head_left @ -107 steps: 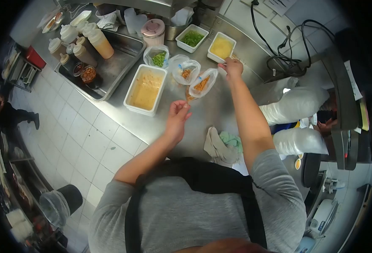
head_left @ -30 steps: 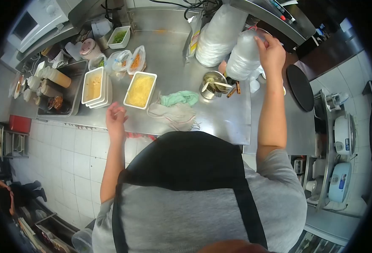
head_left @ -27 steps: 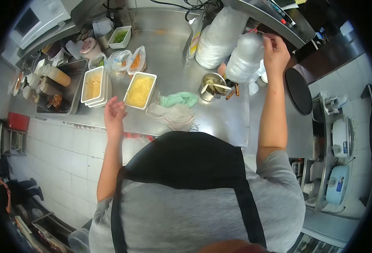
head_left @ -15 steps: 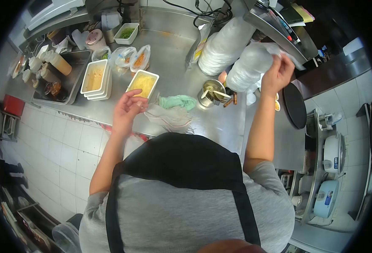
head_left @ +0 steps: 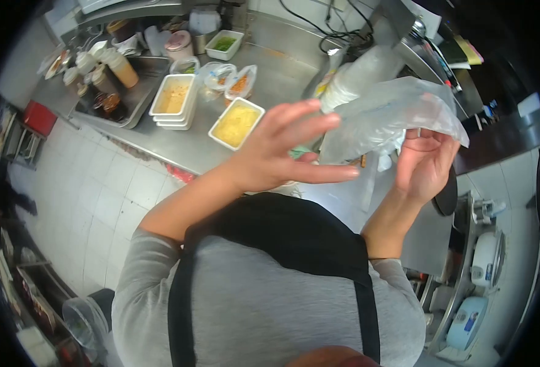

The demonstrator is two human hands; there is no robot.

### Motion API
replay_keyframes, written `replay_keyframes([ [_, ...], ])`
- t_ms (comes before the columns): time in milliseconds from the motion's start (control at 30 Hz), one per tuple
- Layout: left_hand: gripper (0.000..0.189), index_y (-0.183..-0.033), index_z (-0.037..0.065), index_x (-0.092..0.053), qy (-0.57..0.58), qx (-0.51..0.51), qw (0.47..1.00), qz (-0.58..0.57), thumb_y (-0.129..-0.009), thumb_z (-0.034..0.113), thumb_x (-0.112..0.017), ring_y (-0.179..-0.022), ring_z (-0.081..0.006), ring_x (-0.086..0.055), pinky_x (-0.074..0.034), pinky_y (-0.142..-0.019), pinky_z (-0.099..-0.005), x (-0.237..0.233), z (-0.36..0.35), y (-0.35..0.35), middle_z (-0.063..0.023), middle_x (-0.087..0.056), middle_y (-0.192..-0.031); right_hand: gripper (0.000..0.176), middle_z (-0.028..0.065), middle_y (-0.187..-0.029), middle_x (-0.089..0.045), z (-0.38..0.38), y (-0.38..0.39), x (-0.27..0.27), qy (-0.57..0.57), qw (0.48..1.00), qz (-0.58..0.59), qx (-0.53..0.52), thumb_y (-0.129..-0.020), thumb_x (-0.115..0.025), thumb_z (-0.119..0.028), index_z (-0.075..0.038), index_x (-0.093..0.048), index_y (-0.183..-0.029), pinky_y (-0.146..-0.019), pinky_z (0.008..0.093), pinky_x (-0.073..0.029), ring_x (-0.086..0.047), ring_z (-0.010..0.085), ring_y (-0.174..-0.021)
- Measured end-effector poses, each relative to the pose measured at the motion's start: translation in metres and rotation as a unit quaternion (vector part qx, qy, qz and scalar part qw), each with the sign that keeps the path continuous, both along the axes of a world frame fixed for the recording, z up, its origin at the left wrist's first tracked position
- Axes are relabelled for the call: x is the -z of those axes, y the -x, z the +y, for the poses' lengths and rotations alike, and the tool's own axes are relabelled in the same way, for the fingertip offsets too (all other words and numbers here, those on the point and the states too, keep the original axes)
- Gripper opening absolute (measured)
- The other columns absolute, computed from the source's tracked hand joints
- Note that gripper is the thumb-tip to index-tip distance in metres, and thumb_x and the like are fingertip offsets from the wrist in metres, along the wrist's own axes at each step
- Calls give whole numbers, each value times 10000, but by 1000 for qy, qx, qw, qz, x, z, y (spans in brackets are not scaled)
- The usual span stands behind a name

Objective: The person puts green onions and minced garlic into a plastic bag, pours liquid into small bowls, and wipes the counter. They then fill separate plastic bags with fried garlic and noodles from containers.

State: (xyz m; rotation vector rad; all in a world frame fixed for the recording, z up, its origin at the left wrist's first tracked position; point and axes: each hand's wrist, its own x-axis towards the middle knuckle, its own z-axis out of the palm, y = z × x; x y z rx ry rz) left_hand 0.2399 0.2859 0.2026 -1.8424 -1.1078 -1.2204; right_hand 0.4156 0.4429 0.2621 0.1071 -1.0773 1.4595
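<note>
A clear plastic bag point(head_left: 392, 116) hangs from my right hand point(head_left: 427, 164), whose raised fingers are behind or inside the film near its right end. My left hand point(head_left: 276, 150) is empty, its fingers spread toward the bag's left end without clearly touching it. Below and left of that hand, a white tub point(head_left: 223, 143) holds yellow shredded food point(head_left: 238, 122). Most of the green cloth point(head_left: 299, 151) is hidden behind my left hand. The bag covers much of the stacked clear plastic point(head_left: 362, 76) behind it.
Stacked white tubs point(head_left: 175, 118) stand left of the yellow food, beside a metal tray point(head_left: 140, 110) with sauce bottles point(head_left: 122, 68). Small bags of chopped food point(head_left: 240, 83) lie behind. A metal shelf point(head_left: 414, 55) overhangs at the right; black cables point(head_left: 337, 40) run along the back.
My right hand has drawn the plastic bag away from the stack, down toward me. My left hand has moved right and spread its fingers. The view has shifted.
</note>
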Motion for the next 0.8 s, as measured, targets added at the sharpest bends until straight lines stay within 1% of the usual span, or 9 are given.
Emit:
replay_keyframes([
  [133, 228, -868, 113, -697, 107, -19, 991, -77, -670, 3, -732, -860, -243, -586, -515, -714, -336, 20, 1, 6, -70, -573, -1046, 526, 184, -1408, -397, -26, 51, 19, 7, 981, -90, -174, -970, -480, -238, -96, -248, -1420, -1013, 514, -387, -427, 380, -1271],
  [167, 190, -844, 99, -654, 65, -46, 979, -190, -716, -34, -699, -737, -193, -588, -506, -615, -280, 18, 2, 7, -25, -584, -905, 789, 160, -1404, -389, -39, 63, 17, -56, 971, -129, -193, -886, -635, -320, -138, -126, -1460, -1013, 495, -371, -436, 334, -1251],
  [267, 155, -830, 61, -565, 31, 93, 798, -594, -771, -52, -653, -772, -127, -595, -508, -564, -271, 25, 3, 21, -42, -576, -883, 726, 137, -1270, -485, -59, 88, 49, -301, 907, -268, 118, -770, -759, -214, -118, -362, -1371, -963, 399, -417, -504, 278, -1168],
  [333, 142, -815, 30, -503, 39, 47, 811, -581, -844, -6, -638, -787, -77, -566, -516, -574, -240, 27, -6, 26, -44, -574, -818, 582, 115, -1163, -553, -45, 97, 81, -437, 801, -344, 221, -735, -782, -128, -82, -520, -1253, -913, 333, -446, -557, 243, -1087],
  [433, 142, -867, 30, -489, 67, -83, 870, -481, -859, 11, -629, -787, -74, -551, -520, -600, -252, 56, -14, 35, -49, -579, -810, 301, 71, -1008, -615, -17, 112, 116, -188, 899, -395, 23, -717, -768, -51, -46, -639, -989, -829, 267, -465, -600, 183, -923],
  [567, 133, -897, 56, -477, 88, -28, 800, -594, -884, 13, -602, -797, -79, -537, -503, -673, -259, 87, -26, 43, -51, -583, -847, 161, 7, -894, -572, -31, 114, 103, -60, 896, -337, -283, -753, -712, 26, -41, -590, -835, -718, 223, -459, -554, 81, -774],
  [667, 151, -915, 77, -468, 69, 157, 646, -744, -887, -15, -585, -790, -86, -537, -467, -711, -242, 83, -39, 31, -46, -583, -866, 191, 14, -863, -575, -17, 121, 136, -237, 884, -402, -25, -777, -698, 15, -47, -593, -923, -677, 217, -448, -547, 81, -728],
  [700, 163, -920, 84, -464, 60, 233, 570, -786, -887, -26, -580, -785, -89, -539, -453, -720, -232, 78, -42, 25, -44, -582, -872, 198, 11, -834, -571, -18, 121, 143, -241, 882, -405, 9, -784, -691, 6, -42, -588, -947, -678, 221, -450, -546, 88, -719],
  [800, 224, -957, 108, -442, 95, 378, 512, -765, -868, -29, -595, -771, -98, -542, -445, -723, -246, 100, -43, 26, -20, -563, -837, 261, 3, -756, -552, -24, 124, 156, -168, 899, -403, 6, -791, -673, -6, -37, -567, -1029, -669, 233, -449, -535, 108, -681],
])
